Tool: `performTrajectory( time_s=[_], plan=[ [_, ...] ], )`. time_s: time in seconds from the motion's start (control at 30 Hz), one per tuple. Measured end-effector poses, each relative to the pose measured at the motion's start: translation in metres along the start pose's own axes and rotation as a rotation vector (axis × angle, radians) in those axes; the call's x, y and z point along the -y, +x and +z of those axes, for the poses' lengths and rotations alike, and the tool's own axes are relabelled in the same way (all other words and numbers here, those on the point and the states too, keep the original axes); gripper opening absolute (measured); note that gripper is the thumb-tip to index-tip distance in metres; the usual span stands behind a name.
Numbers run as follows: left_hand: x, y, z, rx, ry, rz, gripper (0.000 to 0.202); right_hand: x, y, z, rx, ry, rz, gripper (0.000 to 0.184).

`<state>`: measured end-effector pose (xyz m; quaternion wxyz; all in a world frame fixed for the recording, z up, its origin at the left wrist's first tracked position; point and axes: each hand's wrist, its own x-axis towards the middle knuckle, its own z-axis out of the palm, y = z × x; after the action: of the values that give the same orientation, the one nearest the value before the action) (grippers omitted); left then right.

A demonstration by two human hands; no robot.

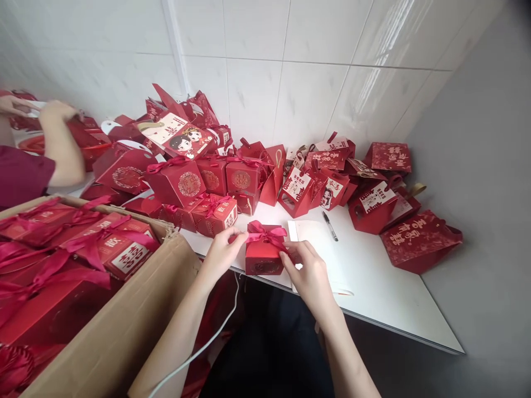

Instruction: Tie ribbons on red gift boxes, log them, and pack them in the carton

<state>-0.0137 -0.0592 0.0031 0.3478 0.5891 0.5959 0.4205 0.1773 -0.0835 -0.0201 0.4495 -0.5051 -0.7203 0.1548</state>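
Observation:
In front of me at the table's edge sits a small red gift box (263, 264), with a bright pink-red ribbon (265, 234) tied in a bow on its top. My left hand (225, 250) is closed in a pinch at the bow's left end. On the other side, my right hand (307, 270) pinches the ribbon's right end beside the box's upper corner. Part of each ribbon end is hidden by the fingers. Just behind the right hand lies an open white notebook (317, 237), and a black pen (330, 226) rests at its far side.
A cardboard carton (124, 301) full of ribboned red boxes stands at my left. Stacked red boxes (185, 182) and several handled gift bags (296, 190) line the tiled wall. A co-worker's arm (62, 135) reaches in at far left. A white cable (215, 331) hangs near my left forearm.

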Motion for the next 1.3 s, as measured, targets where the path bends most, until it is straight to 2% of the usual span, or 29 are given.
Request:
performTrajectory(
  time_s=[0.07, 0.17, 0.27, 0.37, 0.47, 0.53, 0.6, 0.67, 0.7, 0.73, 0.8, 0.83, 0.87, 0.93, 0.97, 1.07, 1.1, 1.17, 1.23, 1.3],
  plan=[
    [-0.010, -0.011, 0.000, -0.013, 0.038, 0.013, 0.027, 0.003, -0.003, -0.001, -0.028, -0.040, -0.053, 0.015],
    [-0.016, -0.033, 0.004, -0.111, 0.208, 0.008, 0.024, 0.009, -0.009, -0.002, -0.089, -0.143, -0.150, 0.018],
    [-0.011, -0.050, 0.015, -0.194, 0.267, 0.122, 0.020, 0.013, -0.013, -0.001, -0.069, -0.235, -0.248, 0.019],
    [-0.001, -0.054, 0.026, -0.229, 0.234, 0.258, 0.018, 0.012, -0.015, 0.002, -0.015, -0.303, -0.318, 0.019],
    [0.007, -0.051, 0.032, -0.248, 0.235, 0.313, 0.017, 0.011, -0.018, 0.000, 0.028, -0.380, -0.343, 0.021],
    [0.009, -0.049, 0.033, -0.230, 0.245, 0.327, 0.016, 0.013, -0.022, -0.008, 0.080, -0.411, -0.343, 0.023],
    [0.011, -0.047, 0.033, -0.211, 0.253, 0.326, 0.016, 0.015, -0.028, -0.021, 0.200, -0.375, -0.313, 0.023],
    [0.013, -0.046, 0.035, -0.200, 0.242, 0.331, 0.016, 0.018, -0.030, -0.036, 0.350, -0.224, -0.246, 0.020],
    [0.015, -0.046, 0.037, -0.194, 0.231, 0.336, 0.017, 0.018, -0.029, -0.042, 0.375, -0.126, -0.206, 0.019],
    [0.018, -0.045, 0.040, -0.186, 0.219, 0.337, 0.017, 0.017, -0.026, -0.047, 0.346, -0.046, -0.167, 0.018],
    [0.024, -0.044, 0.046, -0.176, 0.193, 0.325, 0.017, 0.011, -0.014, -0.049, 0.197, 0.014, -0.106, 0.019],
    [0.027, -0.045, 0.047, -0.166, 0.183, 0.311, 0.017, 0.006, -0.006, -0.046, 0.134, -0.002, -0.087, 0.031],
    [0.031, -0.046, 0.046, -0.144, 0.179, 0.293, 0.016, -0.001, 0.002, -0.041, 0.116, -0.032, -0.069, 0.052],
    [0.036, -0.051, 0.035, -0.044, 0.194, 0.270, 0.015, -0.016, 0.016, -0.028, 0.223, -0.049, -0.038, 0.089],
    [0.036, -0.054, 0.025, 0.043, 0.216, 0.267, 0.012, -0.024, 0.021, -0.021, 0.301, -0.029, -0.021, 0.098],
    [0.026, -0.062, -0.013, 0.282, 0.281, 0.269, 0.017, -0.039, 0.023, -0.007, 0.429, 0.090, 0.025, 0.099],
    [0.019, -0.060, -0.023, 0.283, 0.283, 0.265, 0.020, -0.041, 0.021, -0.003, 0.429, 0.134, 0.032, 0.098],
    [0.002, -0.048, -0.034, 0.192, 0.274, 0.234, 0.026, -0.042, 0.015, 0.000, 0.395, 0.198, 0.025, 0.100],
    [-0.013, -0.027, -0.029, 0.041, 0.218, 0.231, 0.032, -0.039, 0.009, 0.002, 0.342, 0.211, -0.015, 0.100],
    [-0.022, -0.006, -0.015, -0.029, 0.220, 0.272, 0.036, -0.033, 0.005, 0.002, 0.280, 0.191, -0.072, 0.099]
  ],
)
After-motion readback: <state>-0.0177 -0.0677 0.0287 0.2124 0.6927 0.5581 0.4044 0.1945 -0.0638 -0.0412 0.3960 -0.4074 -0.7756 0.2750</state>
